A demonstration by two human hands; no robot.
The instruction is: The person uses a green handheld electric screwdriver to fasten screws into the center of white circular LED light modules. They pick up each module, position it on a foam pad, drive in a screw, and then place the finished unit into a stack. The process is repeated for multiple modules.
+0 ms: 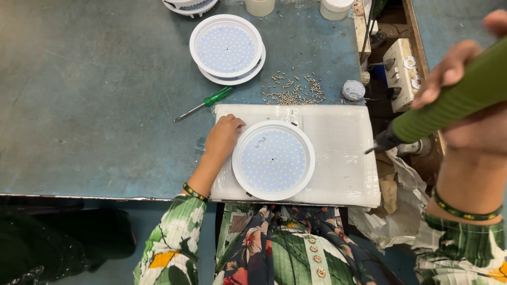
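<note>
White and round, a flat LED panel light lay face up at the centre of the frame, its disc dotted with small diodes, on a pale plastic-wrapped pad set on the blue-green surface. The left hand rested just left of the light, fingers curled loosely with the fingertips touching its white rim; that grip pressed against the rim rather than closing around it. A dark bracelet with green marks circled that wrist above a leaf-printed sleeve.

At the right edge of the frame, the right hand was raised close to the camera, its grip clenched around the green body of a powered screwdriver. The tool slanted down to the left, its dark tip hanging over the right part of the pad, well apart from the light.

Above the pad, at upper centre, a stack of two similar lights sat on the surface. A scatter of small metal screws lay between that stack and the pad's top edge. To their left lay a hand screwdriver with a green handle, pointing lower left. A small round pale cap sat to the right of the screws, and a roll of tape showed at the top edge.
</note>
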